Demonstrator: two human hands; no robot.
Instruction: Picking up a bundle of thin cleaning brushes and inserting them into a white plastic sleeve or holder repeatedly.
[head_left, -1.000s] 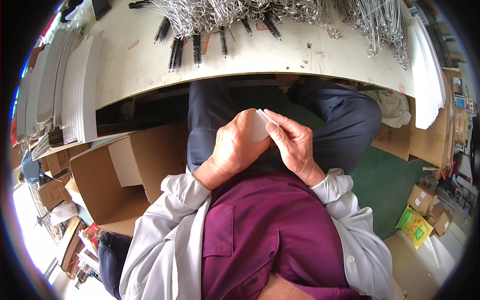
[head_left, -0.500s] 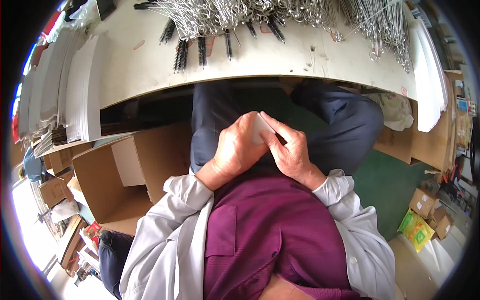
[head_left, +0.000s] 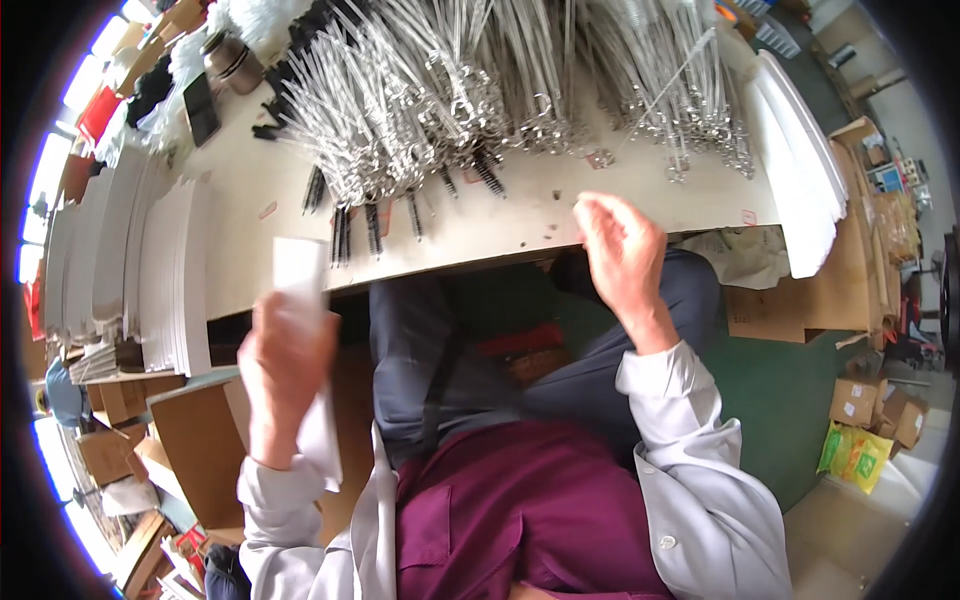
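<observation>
My left hand, smeared by motion, is closed around a long, narrow white carton near the table's front edge. The carton's far end sticks out beyond my fingers and its other end shows beside my wrist. Over the front edge, to the right, my right hand is raised with its fingers bent and the tips close together; nothing shows in them. Beyond it lies a large heap of wire-handled brushes, their looped ends toward me and several black bristle heads poking out below.
White cartons stand in stacks at the table's left and another stack at its right. A phone and a metallic flask are at the far left. An open cardboard box stands below the table on the left.
My hands, together on a white piece over my lap before, have parted. The left moved left with the white carton; the right rose toward the table. The view has tipped up, showing more table.
</observation>
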